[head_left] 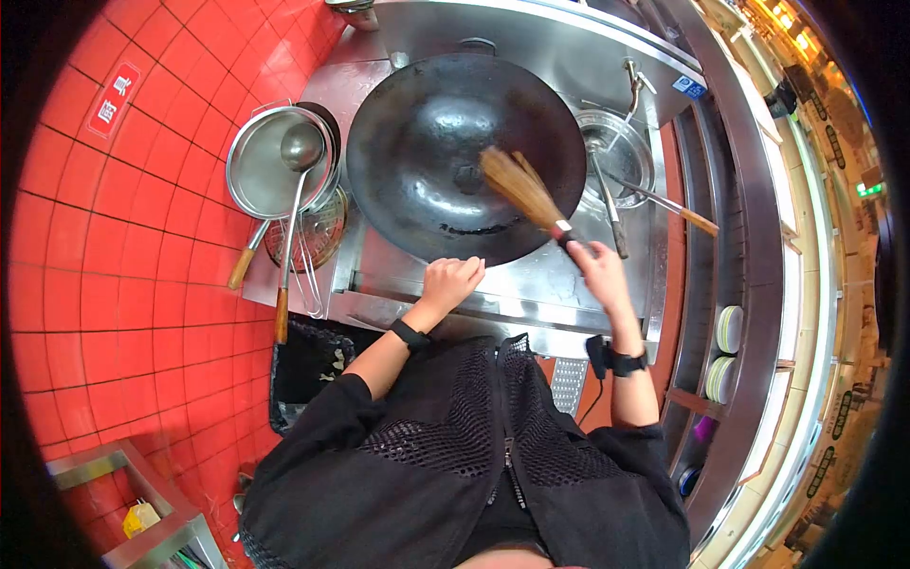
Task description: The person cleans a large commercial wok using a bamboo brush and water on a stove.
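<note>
A large dark wok (403,142) sits on the steel stove, with a loop handle on its far side. My left hand (453,284) is closed at the wok's near rim, its fingers curled over the edge; whatever handle may be there is hidden under them. In my right hand (597,270) is a bamboo wok brush (521,190), gripped by its dark handle. The bristles are blurred and reach over the right side of the wok's inside. A small dark wet streak lies near the wok's front wall.
Left of the wok, a ladle (301,147) lies across a round strainer (256,175) beside a wire skimmer (313,232). On the right, a round basin (630,156) under a tap holds long-handled tools. A black bin (308,370) stands low left, by the red tiled wall (142,247).
</note>
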A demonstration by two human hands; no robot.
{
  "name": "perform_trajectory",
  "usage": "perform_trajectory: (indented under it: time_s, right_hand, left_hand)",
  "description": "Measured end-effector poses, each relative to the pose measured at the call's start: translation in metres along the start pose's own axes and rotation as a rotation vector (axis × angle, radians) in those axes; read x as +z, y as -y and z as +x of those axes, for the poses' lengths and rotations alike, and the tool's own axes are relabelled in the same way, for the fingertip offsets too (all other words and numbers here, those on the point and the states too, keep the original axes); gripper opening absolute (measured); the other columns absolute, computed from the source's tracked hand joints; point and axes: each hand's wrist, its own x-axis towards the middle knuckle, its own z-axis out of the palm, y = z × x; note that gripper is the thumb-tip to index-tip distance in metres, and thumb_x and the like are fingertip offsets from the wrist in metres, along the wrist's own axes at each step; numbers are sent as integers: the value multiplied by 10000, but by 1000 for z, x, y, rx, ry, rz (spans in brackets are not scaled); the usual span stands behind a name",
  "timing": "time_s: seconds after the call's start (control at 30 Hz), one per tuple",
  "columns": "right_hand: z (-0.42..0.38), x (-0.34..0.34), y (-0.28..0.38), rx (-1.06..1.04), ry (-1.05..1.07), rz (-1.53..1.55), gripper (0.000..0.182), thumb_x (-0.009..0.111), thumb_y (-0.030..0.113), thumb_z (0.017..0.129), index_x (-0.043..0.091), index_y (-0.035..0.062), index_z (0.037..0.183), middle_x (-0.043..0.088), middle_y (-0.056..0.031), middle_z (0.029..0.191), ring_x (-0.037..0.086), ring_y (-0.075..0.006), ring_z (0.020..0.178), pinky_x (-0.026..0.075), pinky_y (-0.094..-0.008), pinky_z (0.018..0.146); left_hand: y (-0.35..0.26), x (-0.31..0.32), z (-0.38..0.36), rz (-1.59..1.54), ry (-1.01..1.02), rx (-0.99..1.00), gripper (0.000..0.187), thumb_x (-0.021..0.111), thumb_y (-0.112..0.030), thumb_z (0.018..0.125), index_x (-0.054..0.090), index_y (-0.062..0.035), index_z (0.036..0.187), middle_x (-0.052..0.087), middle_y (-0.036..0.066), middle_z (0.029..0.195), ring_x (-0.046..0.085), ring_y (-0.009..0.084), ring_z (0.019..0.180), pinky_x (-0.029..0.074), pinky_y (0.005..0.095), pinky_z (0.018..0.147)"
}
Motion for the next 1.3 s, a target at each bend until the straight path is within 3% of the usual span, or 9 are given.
perform_trajectory:
  time_s: [0.17,0.3,0.6,0.77,0.87,0.93,1.03,1.2,1.3]
  right_hand:
    - [-1,43,31,-125,-141,-386,497,615,458,835,579,-23,955,653,-228,741,660,-391,724,519,-469,641]
    - [-6,62,35,-191,-198,-573,496,633,434,824,454,34,1056,643,-188,733,662,-356,665,534,-424,570]
    - [-19,59,23,-267,-79,-576,476,593,455,854,440,42,1033,633,-174,797,656,-340,639,522,-417,531]
    - [-29,40,27,-323,29,-487,557,551,515,862,495,38,1146,622,-195,900,649,-362,825,524,-458,657]
    - [0,12,7,-322,-199,-330,594,539,527,863,499,39,1200,596,-217,995,602,-351,964,500,-474,764]
    - [49,-4,-40,-139,-491,-399,585,580,510,844,502,43,1187,577,-208,1055,568,-337,1008,481,-472,813]
    - [83,-11,-109,87,-517,-561,586,636,466,817,486,51,1203,578,-187,1070,570,-336,982,486,-459,811]
    - [105,-2,-149,359,-168,-525,615,688,369,787,386,56,1222,578,-188,1129,607,-347,1015,503,-463,816]
    - [111,5,-155,415,-185,-436,647,700,372,780,351,51,1221,583,-198,1141,627,-358,995,509,-462,815]
  left_hand:
    - [-1,-2,1,5,5,-2,332,635,-225,818,454,-124,559,485,41,450,546,222,423,445,357,436]
    - [1,0,0,18,23,11,316,633,-224,822,466,-130,570,499,38,459,551,216,428,443,354,433]
    - [0,2,0,41,16,22,316,639,-224,813,468,-133,563,503,36,461,546,214,427,437,351,430]
    - [3,5,-1,35,3,38,305,652,-207,801,473,-135,565,492,40,452,533,212,409,429,352,416]
    - [3,6,-3,50,8,35,300,656,-205,800,480,-134,567,489,40,448,525,217,399,423,352,408]
    - [3,7,-2,31,-2,45,303,663,-202,793,479,-132,563,484,41,444,512,223,385,414,355,401]
    - [1,3,0,71,18,49,312,668,-199,789,479,-127,551,481,46,441,508,229,382,409,356,399]
    - [1,4,-1,41,31,25,315,649,-196,809,472,-113,562,476,68,450,512,254,404,403,382,413]
    - [1,5,-3,74,9,34,302,662,-207,790,493,-125,555,497,51,452,519,234,392,415,365,407]
